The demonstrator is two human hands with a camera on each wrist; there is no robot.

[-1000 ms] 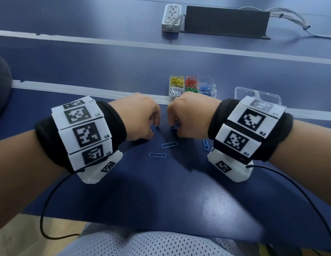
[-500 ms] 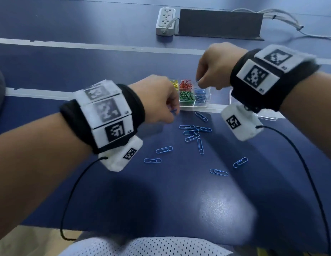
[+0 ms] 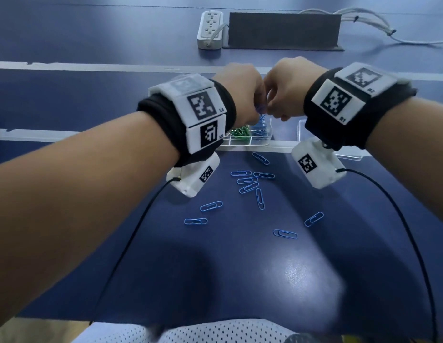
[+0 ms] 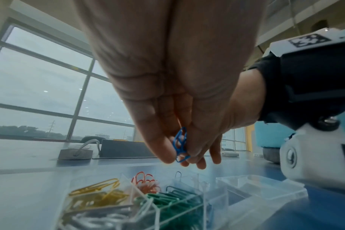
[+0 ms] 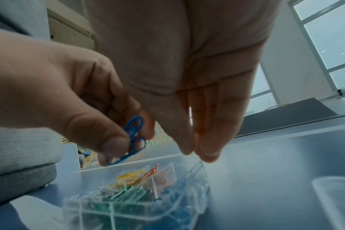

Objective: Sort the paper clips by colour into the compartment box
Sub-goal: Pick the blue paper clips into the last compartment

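The clear compartment box [image 3: 247, 142] stands at the table's white line, holding yellow [image 4: 96, 196], red [image 4: 146, 182], green [image 4: 171, 200], silver and blue clips in separate cells. My left hand [image 3: 258, 112] hovers just above it and pinches a small bunch of blue paper clips [image 4: 180, 143] between thumb and fingers; the bunch [image 5: 134, 137] also shows in the right wrist view. My right hand [image 3: 275, 112] hangs beside the left over the box's right end. Its fingers [image 5: 209, 146] point down, nearly straight, with nothing between them. Several loose blue clips [image 3: 247, 184] lie on the table nearer me.
A clear lid [image 3: 351, 154] lies right of the box, partly under my right wrist. A white power strip [image 3: 210, 29], a dark panel [image 3: 282, 30] and cables [image 3: 364, 21] sit at the far side. Black wrist cables [image 3: 131, 238] trail over the table's near edge.
Both hands left the loose clips on the table and rose forward over the box, the right one first. The left followed, carrying blue clips.
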